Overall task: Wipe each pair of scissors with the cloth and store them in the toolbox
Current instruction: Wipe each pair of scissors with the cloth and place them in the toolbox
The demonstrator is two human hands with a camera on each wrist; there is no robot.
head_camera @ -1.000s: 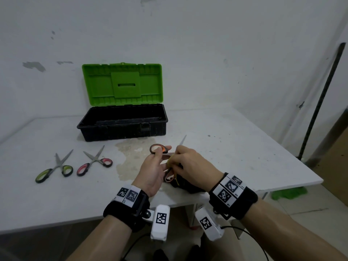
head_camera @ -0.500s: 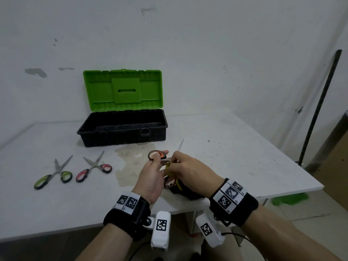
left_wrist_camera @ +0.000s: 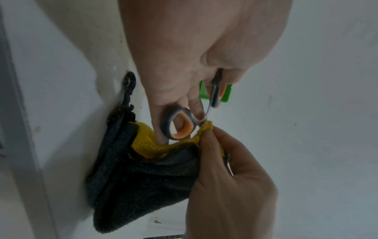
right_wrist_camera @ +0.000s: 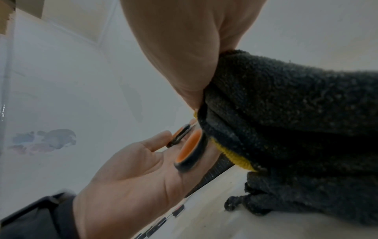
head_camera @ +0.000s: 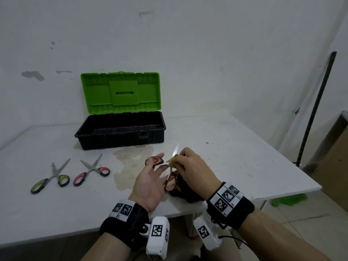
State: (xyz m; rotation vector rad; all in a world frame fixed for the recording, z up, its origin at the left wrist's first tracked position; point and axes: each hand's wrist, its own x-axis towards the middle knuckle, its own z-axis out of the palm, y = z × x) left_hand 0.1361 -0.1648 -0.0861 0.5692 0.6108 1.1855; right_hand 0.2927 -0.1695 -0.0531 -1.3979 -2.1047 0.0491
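Observation:
Orange-handled scissors (head_camera: 156, 161) are held above the table's front edge, blade tip pointing toward the toolbox. My left hand (head_camera: 156, 170) holds them palm up, with the thumb and fingers through the two handle loops (left_wrist_camera: 180, 124). My right hand (head_camera: 190, 166) pinches the yellow-edged dark grey cloth (head_camera: 186, 193) around the blade close to the pivot. The rest of the cloth (right_wrist_camera: 286, 113) hangs under the right palm down to the table. The black toolbox (head_camera: 120, 136) stands behind with its green lid raised and nothing visible inside.
Green-handled scissors (head_camera: 50, 178) and pink-handled scissors (head_camera: 90, 171) lie partly spread on the white table (head_camera: 235, 166) to the left of my hands. A dried stain (head_camera: 130, 159) marks the tabletop in front of the toolbox. The table edge runs just below my wrists.
My left hand has turned more palm up with the scissors. The right hand stays pinched on the cloth at the blade. The head view has dipped slightly.

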